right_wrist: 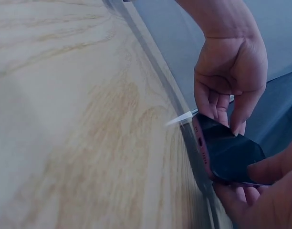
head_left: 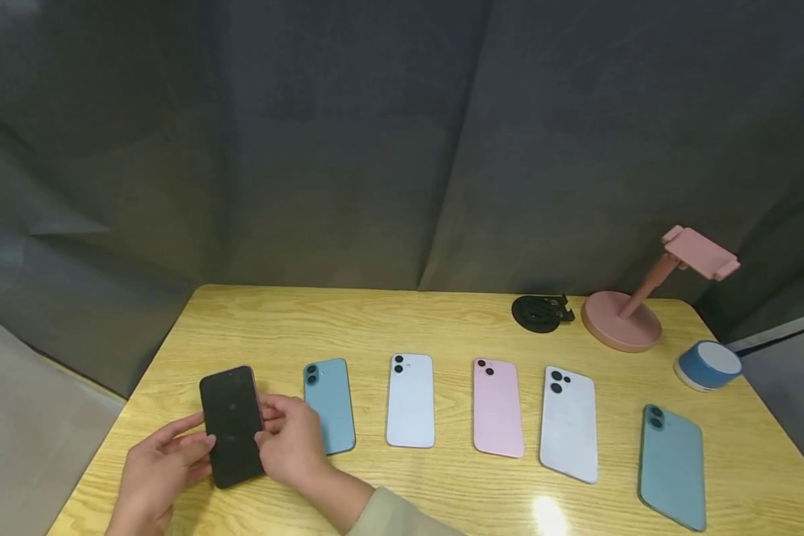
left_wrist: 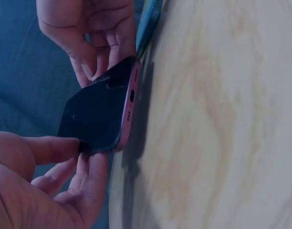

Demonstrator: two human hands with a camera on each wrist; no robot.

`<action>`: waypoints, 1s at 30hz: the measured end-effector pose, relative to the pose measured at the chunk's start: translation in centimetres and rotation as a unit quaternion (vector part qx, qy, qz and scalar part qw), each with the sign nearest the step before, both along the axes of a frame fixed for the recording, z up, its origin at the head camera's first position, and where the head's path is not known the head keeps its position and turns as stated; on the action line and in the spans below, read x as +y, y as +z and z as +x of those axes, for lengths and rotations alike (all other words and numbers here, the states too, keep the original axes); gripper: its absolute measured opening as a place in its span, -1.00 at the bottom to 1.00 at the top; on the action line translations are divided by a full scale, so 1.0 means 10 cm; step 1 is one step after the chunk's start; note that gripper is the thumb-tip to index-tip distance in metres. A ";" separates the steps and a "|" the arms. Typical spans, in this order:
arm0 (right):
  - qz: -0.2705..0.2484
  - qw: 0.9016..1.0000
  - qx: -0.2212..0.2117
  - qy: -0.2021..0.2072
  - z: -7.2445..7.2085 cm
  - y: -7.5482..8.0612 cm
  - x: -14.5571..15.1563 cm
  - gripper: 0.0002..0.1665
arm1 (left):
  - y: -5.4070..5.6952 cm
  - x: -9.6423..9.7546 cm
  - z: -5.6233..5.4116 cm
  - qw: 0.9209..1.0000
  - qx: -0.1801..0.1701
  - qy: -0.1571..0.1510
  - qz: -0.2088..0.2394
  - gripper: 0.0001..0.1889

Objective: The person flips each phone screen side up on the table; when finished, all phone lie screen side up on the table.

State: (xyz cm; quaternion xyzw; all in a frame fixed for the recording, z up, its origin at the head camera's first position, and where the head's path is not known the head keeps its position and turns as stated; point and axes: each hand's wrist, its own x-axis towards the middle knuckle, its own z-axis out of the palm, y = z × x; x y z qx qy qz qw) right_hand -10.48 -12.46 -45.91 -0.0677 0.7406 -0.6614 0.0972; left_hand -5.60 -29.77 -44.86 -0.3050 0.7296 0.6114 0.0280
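Pinching this phone (head_left: 231,428) with my left hand (head_left: 161,465) and right hand (head_left: 296,441), I think it's not down yet; five other phones (head_left: 498,409) lie on the table (head_left: 348,316).

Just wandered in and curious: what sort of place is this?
Possibly a makeshift filming or display setup: five phones lie backs up in a row on a wood-grained table, with a pink stand near its far edge and dark sheeting hanging behind.
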 end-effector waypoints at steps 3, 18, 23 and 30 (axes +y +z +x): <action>0.020 1.000 0.012 0.008 -0.01 -0.02 0.00 -0.47 | -0.03 0.00 -0.02 1.000 -0.008 0.000 -0.011 -0.42; 0.062 0.997 0.035 0.039 -0.02 -0.07 0.02 -0.31 | -0.10 -0.03 -0.11 0.998 -0.029 -0.027 -0.049 -0.49; 0.072 0.996 0.041 0.045 -0.01 -0.10 0.05 -0.29 | -0.16 -0.04 -0.12 0.997 -0.020 -0.043 -0.055 -0.50; 0.125 0.987 0.063 0.074 0.02 -0.08 0.06 -0.28 | -0.14 -0.04 -0.11 0.997 -0.020 -0.048 -0.056 -0.39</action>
